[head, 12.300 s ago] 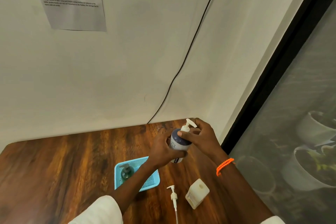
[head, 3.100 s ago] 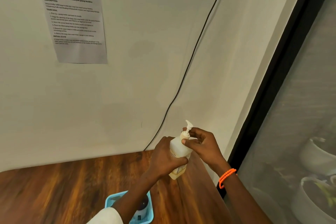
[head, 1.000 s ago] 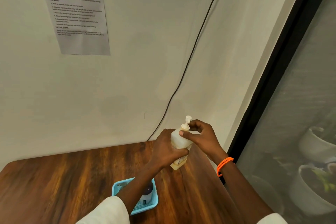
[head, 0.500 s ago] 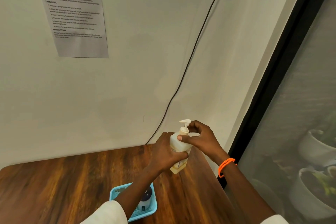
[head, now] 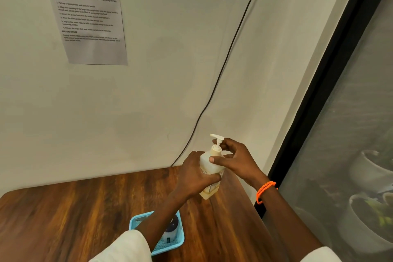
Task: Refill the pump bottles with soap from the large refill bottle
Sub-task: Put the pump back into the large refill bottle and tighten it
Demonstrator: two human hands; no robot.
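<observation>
I hold a cream pump bottle (head: 209,168) tilted above the wooden table (head: 85,208). My left hand (head: 195,174) wraps around its body. My right hand (head: 234,159) has thumb and fingers at the white pump head (head: 217,140) and the bottle's collar. A blue-and-white pump bottle (head: 171,229) stands in a small blue basket (head: 170,248) near me, partly hidden behind my left forearm. The large refill bottle is out of view.
A paper task sheet (head: 87,17) hangs on the wall, and a black cable (head: 223,66) runs down to the table's back edge. A dark window frame (head: 314,102) borders the table's right side, with white plant pots (head: 370,176) behind the glass.
The pump head's nozzle has turned under my right fingers, from upward to leftward. The bottle stays held in about the same place above the table.
</observation>
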